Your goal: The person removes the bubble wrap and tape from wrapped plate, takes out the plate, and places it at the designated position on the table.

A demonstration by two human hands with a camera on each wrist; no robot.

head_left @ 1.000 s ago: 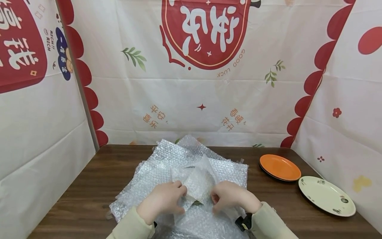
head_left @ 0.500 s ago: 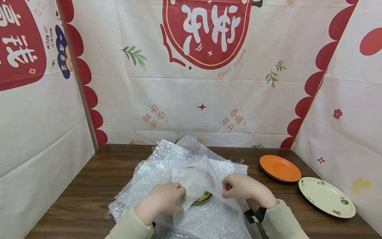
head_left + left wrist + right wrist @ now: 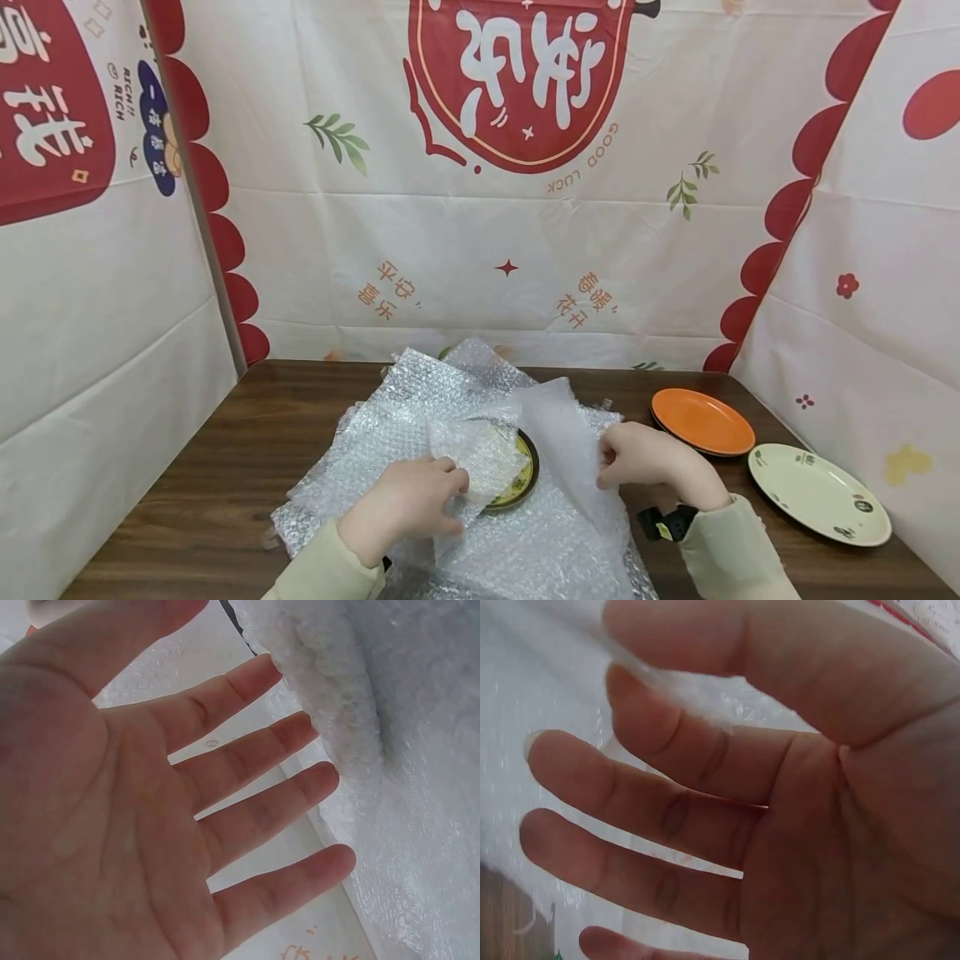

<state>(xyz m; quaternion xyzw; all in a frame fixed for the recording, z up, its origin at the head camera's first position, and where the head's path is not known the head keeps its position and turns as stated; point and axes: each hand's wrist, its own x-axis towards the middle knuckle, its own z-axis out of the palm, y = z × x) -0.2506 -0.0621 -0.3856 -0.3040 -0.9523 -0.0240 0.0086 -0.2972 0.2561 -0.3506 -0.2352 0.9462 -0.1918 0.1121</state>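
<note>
A yellow-green plate with a dark rim (image 3: pixel 527 477) lies on stacked bubble wrap (image 3: pixel 397 425). One flap of wrap (image 3: pixel 483 457) covers its left part. My left hand (image 3: pixel 411 506) rests at that flap; in the left wrist view its fingers (image 3: pixel 255 810) are spread and nearly straight, tips against the wrap. My right hand (image 3: pixel 651 458) pinches the edge of another wrap flap (image 3: pixel 566 442) between thumb and index finger, to the right of the plate. In the right wrist view the other fingers (image 3: pixel 600 847) of that hand are loosely extended.
Orange plates (image 3: pixel 703 421), seemingly stacked, sit at the back right of the brown wooden table (image 3: pixel 202 475). Beside them, nearer the right edge, is an oval cream plate (image 3: pixel 819 493) with small dark prints. Printed white cloth (image 3: pixel 480 225) walls the table at the back and sides.
My right hand has moved right, drawing the wrap flap off the plate's right side. More of the yellow-green plate shows. The left hand has stayed nearly still.
</note>
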